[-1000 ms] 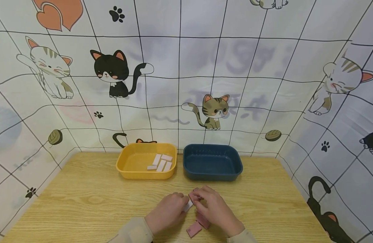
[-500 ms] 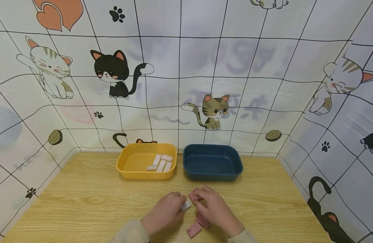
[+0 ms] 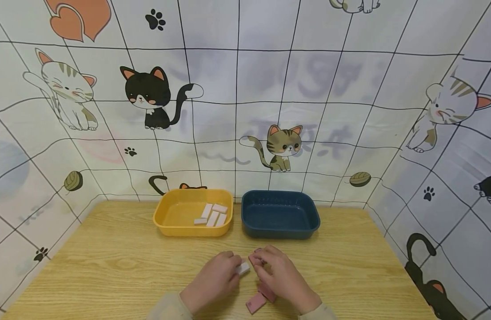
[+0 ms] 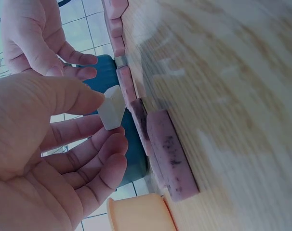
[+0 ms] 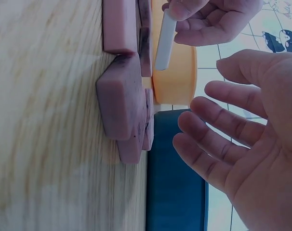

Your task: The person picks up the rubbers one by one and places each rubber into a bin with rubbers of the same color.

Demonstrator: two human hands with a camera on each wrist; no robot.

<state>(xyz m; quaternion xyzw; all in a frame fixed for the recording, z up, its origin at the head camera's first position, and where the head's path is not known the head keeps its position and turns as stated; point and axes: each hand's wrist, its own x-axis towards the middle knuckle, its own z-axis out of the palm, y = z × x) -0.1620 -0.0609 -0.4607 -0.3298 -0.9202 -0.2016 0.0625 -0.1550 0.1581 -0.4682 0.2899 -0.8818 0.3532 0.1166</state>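
Observation:
My left hand point(image 3: 213, 278) pinches a small white rectangular block point(image 3: 243, 268) between thumb and fingers, above the wooden table. In the left wrist view the thumb presses one face of that white block point(image 4: 112, 108). My right hand point(image 3: 283, 275) is held over several pink blocks, its fingers apart and loosely bent with nothing in them in the right wrist view. One pink block point(image 3: 256, 303) lies nearest the front; another pink block point(image 4: 169, 154) shows dark marks on its side. The right hand partly covers the other pink blocks in the head view.
Behind the hands stand a yellow tray point(image 3: 161, 222) with several white blocks point(image 3: 212, 218) in its right half, and a dark blue tray point(image 3: 280, 233) to its right. A cat-patterned cloth point(image 3: 213, 120) hangs behind the wooden table point(image 3: 121, 266).
My left hand has drawn a little to the left with the white block, away from the pink blocks. The right hand has stayed almost still.

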